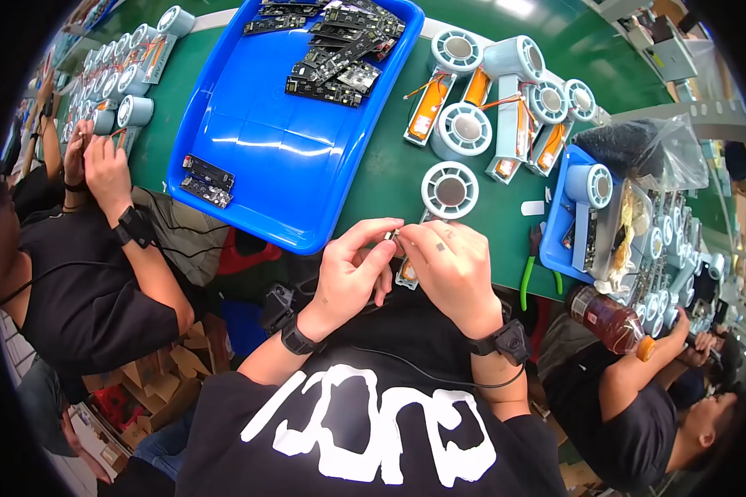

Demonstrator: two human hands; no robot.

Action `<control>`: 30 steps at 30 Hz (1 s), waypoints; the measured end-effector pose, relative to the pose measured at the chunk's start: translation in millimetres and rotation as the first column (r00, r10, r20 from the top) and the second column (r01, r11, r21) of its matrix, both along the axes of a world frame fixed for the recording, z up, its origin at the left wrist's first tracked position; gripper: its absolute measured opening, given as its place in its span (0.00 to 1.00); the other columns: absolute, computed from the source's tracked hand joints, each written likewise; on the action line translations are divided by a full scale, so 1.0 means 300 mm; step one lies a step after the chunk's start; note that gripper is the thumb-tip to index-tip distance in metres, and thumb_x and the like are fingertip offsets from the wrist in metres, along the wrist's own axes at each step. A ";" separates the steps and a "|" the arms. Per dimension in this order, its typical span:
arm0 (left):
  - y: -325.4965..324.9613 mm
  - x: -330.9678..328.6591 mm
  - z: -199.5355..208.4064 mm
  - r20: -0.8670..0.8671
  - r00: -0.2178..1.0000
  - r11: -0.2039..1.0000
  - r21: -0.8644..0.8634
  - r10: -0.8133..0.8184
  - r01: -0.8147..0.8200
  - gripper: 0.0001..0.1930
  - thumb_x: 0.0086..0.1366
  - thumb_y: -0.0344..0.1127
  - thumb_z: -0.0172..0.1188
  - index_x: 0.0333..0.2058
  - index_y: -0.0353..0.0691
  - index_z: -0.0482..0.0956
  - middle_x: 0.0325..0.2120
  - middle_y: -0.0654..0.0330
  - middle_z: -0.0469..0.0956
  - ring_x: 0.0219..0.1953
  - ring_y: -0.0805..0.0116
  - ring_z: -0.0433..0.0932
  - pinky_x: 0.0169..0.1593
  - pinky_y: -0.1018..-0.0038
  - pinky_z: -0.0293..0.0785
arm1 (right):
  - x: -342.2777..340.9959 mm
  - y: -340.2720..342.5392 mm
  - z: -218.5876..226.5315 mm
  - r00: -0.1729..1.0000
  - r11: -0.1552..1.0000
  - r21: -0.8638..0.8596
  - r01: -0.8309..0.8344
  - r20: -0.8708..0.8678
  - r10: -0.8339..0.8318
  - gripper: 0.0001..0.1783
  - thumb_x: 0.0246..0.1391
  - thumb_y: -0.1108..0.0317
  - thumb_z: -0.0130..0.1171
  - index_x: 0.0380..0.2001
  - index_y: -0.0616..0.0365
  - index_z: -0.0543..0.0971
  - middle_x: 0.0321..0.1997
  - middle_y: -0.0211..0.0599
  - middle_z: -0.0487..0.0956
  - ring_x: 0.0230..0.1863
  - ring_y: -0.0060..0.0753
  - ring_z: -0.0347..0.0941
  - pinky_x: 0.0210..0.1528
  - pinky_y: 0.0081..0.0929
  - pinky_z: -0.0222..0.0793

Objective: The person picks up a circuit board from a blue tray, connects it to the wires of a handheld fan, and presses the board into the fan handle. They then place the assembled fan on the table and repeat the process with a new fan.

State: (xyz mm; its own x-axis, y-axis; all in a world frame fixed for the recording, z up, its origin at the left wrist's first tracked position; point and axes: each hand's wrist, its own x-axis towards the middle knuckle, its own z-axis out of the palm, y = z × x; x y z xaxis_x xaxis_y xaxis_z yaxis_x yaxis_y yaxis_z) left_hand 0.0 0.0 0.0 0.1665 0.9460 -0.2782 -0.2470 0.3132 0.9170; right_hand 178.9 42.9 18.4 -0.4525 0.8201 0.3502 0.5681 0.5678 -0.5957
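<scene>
My left hand and my right hand meet at the table's near edge, fingertips pinched together. A tiny light-coloured part shows between the fingertips; its kind is too small to make out. Just beyond and partly below my hands lies a pale blue device with a round grilled head. My right hand hides much of its narrow body, and an orange piece shows at the lower end. Both wrists wear black straps with small modules.
A large blue tray holds several black circuit boards. Similar devices with orange inserts and wires stand at the right. Green-handled pliers, a small blue bin and a brown drink bottle are farther right. Co-workers sit on both sides.
</scene>
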 end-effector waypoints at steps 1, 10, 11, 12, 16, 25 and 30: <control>0.000 0.001 -0.001 0.030 0.999 1.000 0.003 0.010 -0.010 0.15 0.76 0.29 0.53 0.58 0.35 0.74 0.40 0.50 0.81 0.19 0.73 0.78 0.18 0.80 0.73 | 0.002 0.001 0.007 1.000 1.000 0.021 0.010 -0.004 -0.010 0.12 0.49 0.77 0.68 0.38 0.56 0.81 0.32 0.34 0.81 0.31 0.40 0.80 0.33 0.33 0.76; 0.013 0.013 -0.012 0.086 0.996 0.999 0.030 0.026 -0.029 0.15 0.78 0.32 0.49 0.57 0.32 0.74 0.36 0.51 0.80 0.18 0.73 0.77 0.16 0.80 0.70 | 0.035 0.040 0.043 0.995 0.995 0.027 -0.096 -0.006 0.096 0.12 0.46 0.78 0.68 0.36 0.57 0.80 0.32 0.34 0.81 0.29 0.39 0.79 0.32 0.33 0.75; 0.013 0.010 -0.012 0.080 0.997 0.999 0.037 0.011 -0.014 0.15 0.78 0.31 0.49 0.57 0.32 0.74 0.36 0.50 0.80 0.18 0.73 0.77 0.16 0.80 0.70 | 0.038 0.042 0.043 0.994 0.994 0.018 -0.107 0.002 0.107 0.12 0.46 0.77 0.69 0.36 0.57 0.80 0.32 0.34 0.81 0.30 0.39 0.80 0.32 0.33 0.75; 0.012 0.008 -0.013 0.080 0.997 0.999 0.037 0.013 -0.016 0.15 0.78 0.31 0.49 0.57 0.32 0.74 0.36 0.50 0.80 0.18 0.73 0.77 0.16 0.80 0.70 | 0.043 0.045 0.043 0.994 0.994 0.018 -0.108 0.002 0.108 0.12 0.46 0.77 0.69 0.36 0.57 0.80 0.32 0.34 0.81 0.30 0.39 0.80 0.32 0.33 0.75; 0.007 0.000 -0.013 -0.049 0.998 0.988 0.143 -0.045 0.052 0.15 0.78 0.30 0.48 0.57 0.32 0.75 0.36 0.51 0.81 0.18 0.74 0.78 0.18 0.81 0.72 | 0.062 0.054 0.048 0.987 0.986 -0.023 -0.162 0.012 0.162 0.11 0.47 0.77 0.68 0.36 0.57 0.80 0.33 0.33 0.81 0.30 0.39 0.80 0.32 0.33 0.75; 0.013 0.015 0.004 -0.251 0.968 0.952 0.299 0.021 0.057 0.15 0.73 0.21 0.53 0.54 0.35 0.79 0.33 0.58 0.83 0.20 0.79 0.76 0.21 0.80 0.71 | 0.071 0.073 0.058 0.979 0.978 -0.046 -0.204 0.018 0.205 0.10 0.48 0.77 0.68 0.36 0.57 0.81 0.33 0.32 0.82 0.28 0.38 0.80 0.30 0.31 0.75; -0.018 0.050 0.009 -0.081 0.994 0.983 0.174 0.071 -0.056 0.14 0.73 0.24 0.54 0.55 0.34 0.75 0.36 0.57 0.82 0.26 0.77 0.77 0.28 0.81 0.73 | 0.066 0.016 0.015 0.989 0.998 0.057 -0.039 -0.142 0.047 0.13 0.46 0.79 0.70 0.36 0.56 0.82 0.34 0.35 0.82 0.27 0.36 0.80 0.29 0.30 0.74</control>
State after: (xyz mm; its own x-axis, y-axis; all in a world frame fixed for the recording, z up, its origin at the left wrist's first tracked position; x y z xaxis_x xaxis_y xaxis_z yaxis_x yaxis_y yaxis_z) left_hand 15.0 -5.5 2.8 0.0868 0.9887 -0.1223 -0.1786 0.1362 0.9744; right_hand 198.7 47.7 22.9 -0.4287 0.7791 0.4574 0.4536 0.6235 -0.6368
